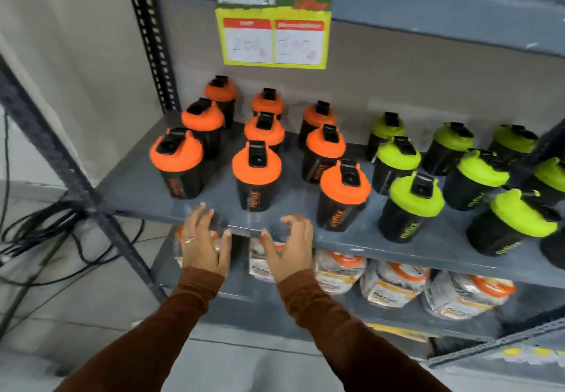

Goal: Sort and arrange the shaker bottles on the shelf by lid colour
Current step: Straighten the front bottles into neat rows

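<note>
Grip: left hand [204, 242] and right hand [289, 244] spread wide, empty, at shelf [146, 189] near edge.
Bottles: orange-lidded bottles [256, 174] stood left, green-lidded bottles [415, 202] right.

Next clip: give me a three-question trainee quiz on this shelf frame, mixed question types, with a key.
1. True or false: the left hand is gripping a bottle.
2. On which side of the shelf do the green-lidded bottles stand? A) left B) right C) mixed among the orange-lidded bottles
3. Fill in: the yellow price sign hangs above the ____-lidded group.

Key
1. False: both it and the right hand are open and empty at the shelf's front edge.
2. B
3. orange
</note>
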### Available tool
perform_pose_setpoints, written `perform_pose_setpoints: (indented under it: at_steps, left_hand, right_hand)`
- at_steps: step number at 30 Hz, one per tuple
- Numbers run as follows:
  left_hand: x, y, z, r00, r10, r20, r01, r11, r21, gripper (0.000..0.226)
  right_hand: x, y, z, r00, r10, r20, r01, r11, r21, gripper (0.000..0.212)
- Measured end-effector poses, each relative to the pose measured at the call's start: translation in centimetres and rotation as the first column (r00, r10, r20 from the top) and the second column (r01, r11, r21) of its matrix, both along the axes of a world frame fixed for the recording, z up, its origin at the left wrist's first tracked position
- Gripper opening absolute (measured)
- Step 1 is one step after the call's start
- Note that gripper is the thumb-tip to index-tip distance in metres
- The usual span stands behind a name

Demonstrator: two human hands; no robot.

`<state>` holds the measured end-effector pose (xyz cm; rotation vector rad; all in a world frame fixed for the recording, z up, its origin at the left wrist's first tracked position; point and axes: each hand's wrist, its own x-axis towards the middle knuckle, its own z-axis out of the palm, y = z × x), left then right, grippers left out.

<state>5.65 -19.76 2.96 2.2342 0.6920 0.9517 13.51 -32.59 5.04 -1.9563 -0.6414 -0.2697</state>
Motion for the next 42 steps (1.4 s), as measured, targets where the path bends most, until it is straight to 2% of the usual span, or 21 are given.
perform_pose_setpoints:
  at_steps: [4,6,9,12,15,19,25,30,42]
  left_hand:
    - [-1.6,4.9,0.5,0.991,0.126,0.050,-0.125,0.992,-0.015,0.072]
    - [-1.7,6.4,1.2,0.983,0.169,0.077,-0.160,0.980,-0.116,0.086]
    - [-0.9,8.4,1.9,0.976,0.194,0.096,-0.159,0.944,-0.289,0.105]
    - [0.4,10.1,2.6,0.988,0.117,0.099,-0.061,0.892,-0.449,0.113]
    - [1.4,11.7,2.9,0.999,0.039,0.034,-0.019,0.886,-0.462,0.116]
    - [2.2,12.4,3.5,0.999,-0.034,0.026,0.043,0.841,-0.539,0.110]
    - [2.7,13.0,3.2,1.000,-0.014,-0.012,0.006,0.861,-0.509,0.092]
    - [2.5,13.1,3.2,0.998,-0.008,-0.059,-0.021,0.883,-0.469,0.073]
    - [1.1,12.5,3.5,0.993,0.002,-0.115,-0.055,0.889,-0.454,0.073]
  right_hand:
    - [0.0,4.1,0.5,0.967,-0.181,-0.182,0.200,0.976,0.091,0.085]
    - [0.3,5.0,1.1,0.945,-0.180,-0.272,0.209,0.974,0.082,0.099]
    - [1.1,5.9,1.5,0.909,-0.112,-0.403,0.143,0.989,0.048,0.109]
    - [2.3,7.1,1.7,0.896,-0.035,-0.444,0.054,0.998,0.029,0.108]
    - [3.0,7.9,2.4,0.890,-0.023,-0.456,0.005,0.999,-0.039,0.103]
    - [3.8,8.2,2.7,0.870,-0.055,-0.491,0.019,0.997,-0.079,0.098]
    - [3.9,8.4,2.3,0.859,-0.132,-0.494,0.076,0.988,-0.134,0.083]
    - [3.5,8.2,2.7,0.859,-0.142,-0.491,0.082,0.986,-0.142,0.080]
    - [2.2,7.8,3.2,0.858,-0.166,-0.485,0.092,0.981,-0.173,0.082]
